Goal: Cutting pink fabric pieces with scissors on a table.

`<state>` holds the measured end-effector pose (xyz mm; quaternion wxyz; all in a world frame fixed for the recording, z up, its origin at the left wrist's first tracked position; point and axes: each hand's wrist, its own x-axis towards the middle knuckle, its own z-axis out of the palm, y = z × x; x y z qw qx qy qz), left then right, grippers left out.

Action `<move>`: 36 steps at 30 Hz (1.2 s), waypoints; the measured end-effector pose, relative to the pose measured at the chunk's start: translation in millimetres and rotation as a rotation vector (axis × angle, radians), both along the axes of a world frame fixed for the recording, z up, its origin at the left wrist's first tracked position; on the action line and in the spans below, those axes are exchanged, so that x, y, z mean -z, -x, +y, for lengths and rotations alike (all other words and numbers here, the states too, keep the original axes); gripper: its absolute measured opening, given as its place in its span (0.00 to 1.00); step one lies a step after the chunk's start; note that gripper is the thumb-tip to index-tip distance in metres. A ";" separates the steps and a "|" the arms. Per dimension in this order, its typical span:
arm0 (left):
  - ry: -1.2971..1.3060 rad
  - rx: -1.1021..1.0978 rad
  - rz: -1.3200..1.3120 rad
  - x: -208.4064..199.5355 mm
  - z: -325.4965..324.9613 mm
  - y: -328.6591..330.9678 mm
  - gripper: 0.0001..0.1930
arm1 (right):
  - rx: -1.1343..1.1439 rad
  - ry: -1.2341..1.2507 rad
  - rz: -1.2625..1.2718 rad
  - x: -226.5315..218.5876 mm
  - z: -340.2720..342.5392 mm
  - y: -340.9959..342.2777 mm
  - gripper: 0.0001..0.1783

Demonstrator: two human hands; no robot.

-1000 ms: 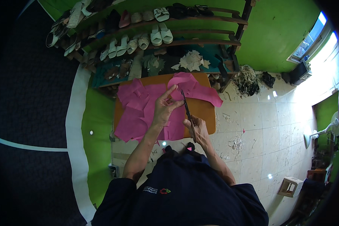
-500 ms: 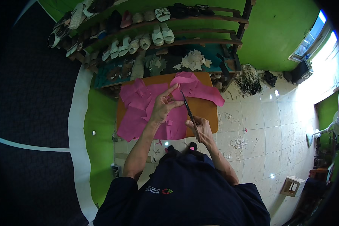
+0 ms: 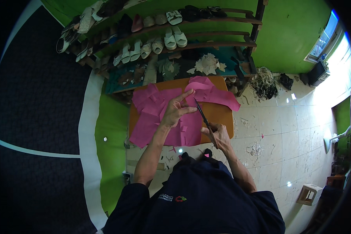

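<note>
Scissors with dark blades (image 3: 201, 112) are gripped in my right hand (image 3: 221, 137), their tips pointing up and left toward a pink sheet piece (image 3: 222, 99). My left hand (image 3: 174, 113) holds this piece near the tips, index finger and thumb spread along it. A curled pink strip (image 3: 198, 84) rises just beyond the index finger. Whether the blades are biting into the material is too small to tell. Other pink sheets (image 3: 146, 126) lie overlapping under and left of my left hand, with small pink scraps on them.
Everything pink rests on an orange-brown table (image 3: 218, 119). Behind it stands a wooden rack (image 3: 238, 34) with sandals and shoes, cream offcuts (image 3: 207, 64) on its lower shelf. Scraps litter the tiled floor (image 3: 269, 128) at right. A wooden box stool (image 3: 309, 194) stands lower right.
The whole view has shifted, so the table and both hands appear a little farther right. My hands keep nearly the same pose around the pink piece and scissors.
</note>
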<state>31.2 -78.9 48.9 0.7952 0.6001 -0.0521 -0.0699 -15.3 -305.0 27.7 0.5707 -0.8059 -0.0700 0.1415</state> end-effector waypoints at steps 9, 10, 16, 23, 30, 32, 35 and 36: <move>-0.076 -0.030 0.009 10.2 16.9 -7.9 0.32 | -0.108 0.047 0.030 3.8 -7.2 1.2 0.39; -0.068 -0.028 0.009 5.6 16.5 -8.8 0.32 | -0.106 0.056 0.030 9.4 -7.9 2.5 0.39; -0.168 0.117 0.041 -8.6 17.2 -5.0 0.32 | -0.202 -0.174 0.195 22.2 -4.7 2.4 0.41; -0.190 0.160 0.055 -12.6 5.5 0.2 0.35 | -0.153 -0.189 0.215 22.3 -3.3 3.3 0.41; -0.218 0.093 -0.046 -0.4 5.0 -3.6 0.32 | -0.141 -0.150 0.193 30.8 -5.1 3.9 0.41; -0.232 0.104 -0.024 -4.2 4.4 -4.2 0.31 | -0.126 -0.161 0.192 33.2 -6.2 4.2 0.41; -0.238 0.124 0.036 -6.5 3.8 -4.4 0.29 | -0.157 -0.262 0.194 31.2 -4.0 5.6 0.40; -0.246 0.124 0.023 -6.8 3.6 -4.0 0.30 | -0.136 -0.238 0.205 28.7 -3.4 6.6 0.40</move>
